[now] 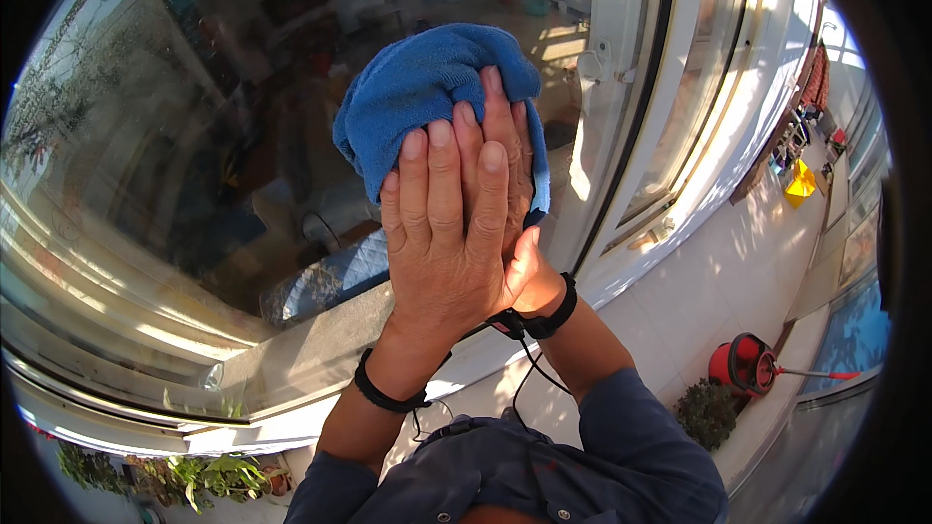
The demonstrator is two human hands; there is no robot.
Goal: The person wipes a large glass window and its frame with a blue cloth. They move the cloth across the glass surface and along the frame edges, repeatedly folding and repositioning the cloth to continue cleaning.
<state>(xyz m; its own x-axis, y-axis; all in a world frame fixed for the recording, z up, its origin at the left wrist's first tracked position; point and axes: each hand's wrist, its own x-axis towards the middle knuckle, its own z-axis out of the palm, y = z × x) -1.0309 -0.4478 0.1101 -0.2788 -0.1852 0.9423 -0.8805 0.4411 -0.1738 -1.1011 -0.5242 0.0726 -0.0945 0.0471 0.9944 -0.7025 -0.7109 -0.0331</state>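
Note:
A crumpled blue cloth point(429, 80) lies pressed against the window glass point(218, 233). My right hand point(518, 160) is flat on the cloth, its fingers pointing up, and is partly hidden beneath my left hand. Laid over it, my left hand point(444, 255) has its fingers extended, and several of its fingertips rest on the cloth at its lower edge. Both palms face the pane. Each wrist bears a black strap, and a cable hangs from the right one.
A white window frame point(655, 131) with a latch stands on the right. Potted plants point(218, 477) sit below at left. Along the tiled floor point(699, 306) at right are a red mop bucket point(739, 364), a bushy plant point(706, 415) and a yellow object point(800, 184).

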